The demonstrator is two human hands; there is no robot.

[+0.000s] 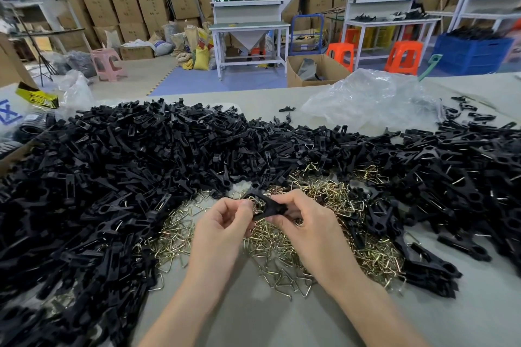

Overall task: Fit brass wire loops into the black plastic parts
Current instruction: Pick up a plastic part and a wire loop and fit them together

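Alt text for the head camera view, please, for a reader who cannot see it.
Left hand and right hand together pinch one black plastic part over a table, a brass wire loop at the left fingertips. Below lies a pile of brass loops, ringed by a heap of black parts; cardboard boxes stand behind.

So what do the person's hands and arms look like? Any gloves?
No gloves. The left hand and right hand are bare, and no rings show. The left arm and right arm are bare too: no sleeves, watch or bracelet show down to the picture's bottom edge.
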